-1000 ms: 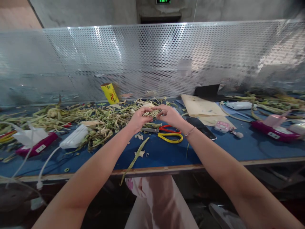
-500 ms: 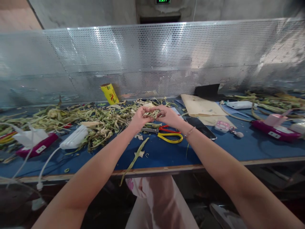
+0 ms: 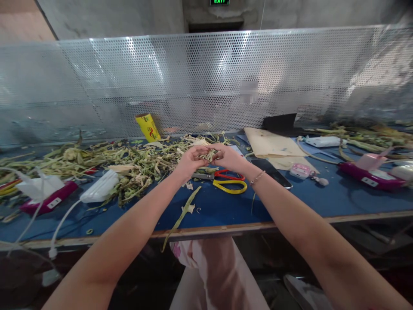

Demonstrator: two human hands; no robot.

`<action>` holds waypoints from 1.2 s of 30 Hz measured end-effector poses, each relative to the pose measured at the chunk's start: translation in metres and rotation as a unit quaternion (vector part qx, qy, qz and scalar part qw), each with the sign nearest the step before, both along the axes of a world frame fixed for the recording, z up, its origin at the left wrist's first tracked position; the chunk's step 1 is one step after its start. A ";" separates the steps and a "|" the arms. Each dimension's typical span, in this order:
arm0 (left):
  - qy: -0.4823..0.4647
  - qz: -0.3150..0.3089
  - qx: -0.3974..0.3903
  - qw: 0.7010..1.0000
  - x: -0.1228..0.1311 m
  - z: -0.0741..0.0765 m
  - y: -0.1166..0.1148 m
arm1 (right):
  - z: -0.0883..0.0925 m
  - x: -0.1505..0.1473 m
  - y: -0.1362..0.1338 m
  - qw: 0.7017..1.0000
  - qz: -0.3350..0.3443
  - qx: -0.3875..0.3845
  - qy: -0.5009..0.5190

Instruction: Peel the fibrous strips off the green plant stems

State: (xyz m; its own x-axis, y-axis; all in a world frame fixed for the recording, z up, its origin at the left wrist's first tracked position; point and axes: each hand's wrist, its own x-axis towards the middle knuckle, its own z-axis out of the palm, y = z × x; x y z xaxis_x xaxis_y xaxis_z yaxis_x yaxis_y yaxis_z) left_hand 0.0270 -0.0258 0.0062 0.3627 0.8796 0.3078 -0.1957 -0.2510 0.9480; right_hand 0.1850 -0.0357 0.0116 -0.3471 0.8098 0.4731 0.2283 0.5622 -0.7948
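Spreading along the far left of the blue counter point(image 3: 306, 202), a heap of green stalks point(image 3: 129, 161) dominates; over the counter's middle, the left hand point(image 3: 190, 161) and right hand point(image 3: 230, 158) pinch one small stalk piece point(image 3: 210, 153) between closed fingertips. The step appears to be mid-peel; parting the piece would call for gentle opposed pulls.

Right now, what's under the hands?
Scissors with red and yellow handles lie on the blue table below the left hand and right hand. The blade tips disappear behind the left wrist; the plant piece they pinch is mostly hidden.
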 end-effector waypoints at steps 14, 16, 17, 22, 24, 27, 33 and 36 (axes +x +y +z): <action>-0.023 0.005 -0.050 0.998 0.001 0.001 0.001 | 0.000 0.000 0.000 0.993 0.001 -0.087 0.080; -0.033 0.017 -0.046 0.998 0.001 0.002 0.000 | 0.000 -0.003 0.000 0.983 -0.008 -0.130 0.130; -0.038 0.025 -0.045 0.998 0.001 0.002 0.000 | -0.001 -0.005 0.000 0.976 -0.012 -0.155 0.150; -0.026 0.047 -0.020 0.998 0.003 -0.002 0.002 | -0.005 -0.017 0.003 0.966 -0.076 -0.189 0.160; -0.005 0.050 -0.002 0.999 0.004 -0.005 0.003 | -0.007 -0.020 0.004 0.975 -0.130 -0.134 0.123; 0.017 0.044 0.011 0.999 0.005 -0.008 0.003 | -0.010 -0.022 0.005 0.977 -0.178 -0.075 0.088; 0.023 0.038 0.017 0.999 0.007 -0.006 0.001 | -0.014 -0.021 0.009 0.973 -0.219 0.013 0.076; 0.029 0.048 0.015 0.998 0.007 -0.005 0.000 | -0.013 -0.019 0.009 0.965 -0.254 0.043 0.050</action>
State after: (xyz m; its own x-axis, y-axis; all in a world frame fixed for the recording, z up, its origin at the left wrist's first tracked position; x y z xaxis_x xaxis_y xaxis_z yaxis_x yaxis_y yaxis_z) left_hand 0.0337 -0.0258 0.0008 0.2948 0.9023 0.3145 -0.1135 -0.2937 0.9491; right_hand 0.1661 -0.0270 -0.0010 0.1344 0.8198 0.5566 0.4166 0.4629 -0.7824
